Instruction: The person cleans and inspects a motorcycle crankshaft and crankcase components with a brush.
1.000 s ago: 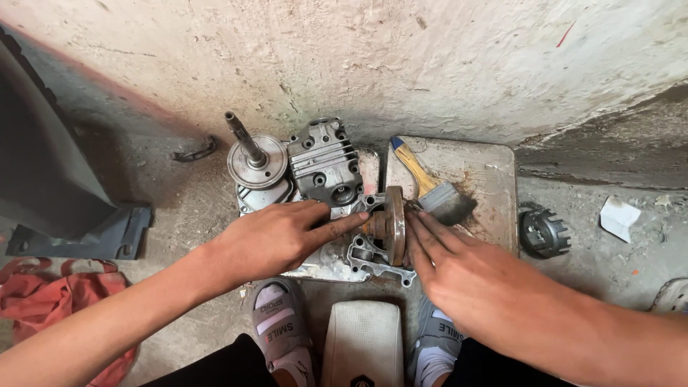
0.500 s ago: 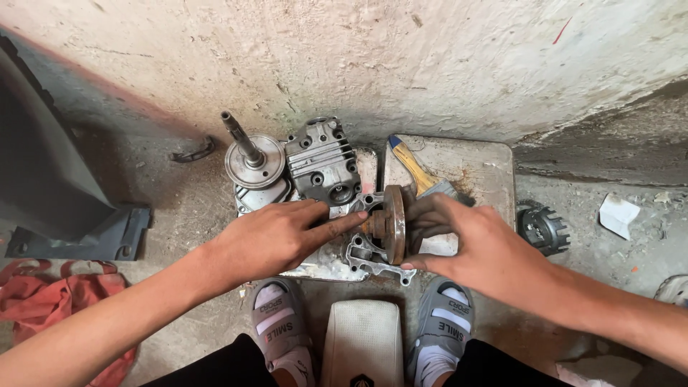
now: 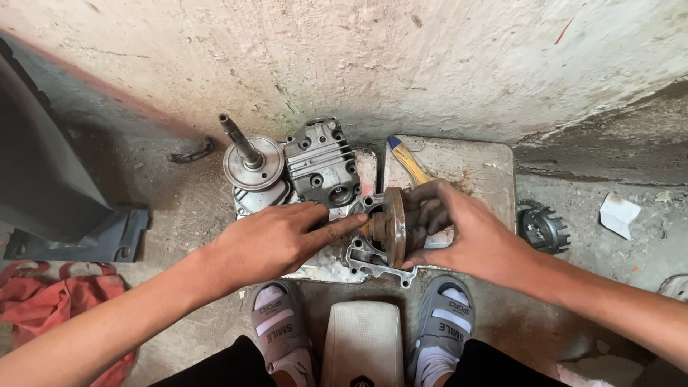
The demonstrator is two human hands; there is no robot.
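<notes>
Setting: rough plastered wall [image 3: 430, 64], gritty concrete floor [image 3: 179, 208]; person seated low, two sandalled feet at the bottom edge.
Right grip: right hand [image 3: 469, 240] wrapped around the rim of a rusty brown disc [image 3: 395, 226], fingers curled over its far face; disc stands on edge.
Left grip: left hand [image 3: 269, 240] holds nothing; index finger stretched out, tip touching the hub on the disc's near face.
Disc location: over a grey aluminium cover plate [image 3: 365, 258], just beside the finned cylinder head [image 3: 321, 166].
Step (judged): seating or turning the disc on its hub.
Next move needs: right hand steady, finger guiding the centre.
Count: one disc, one cylinder head, one shaft with flange [image 3: 251, 159], one paintbrush [image 3: 410, 161] on one flat metal tray [image 3: 487, 172], one black toothed part [image 3: 543, 228], one red cloth [image 3: 43, 308].
</notes>
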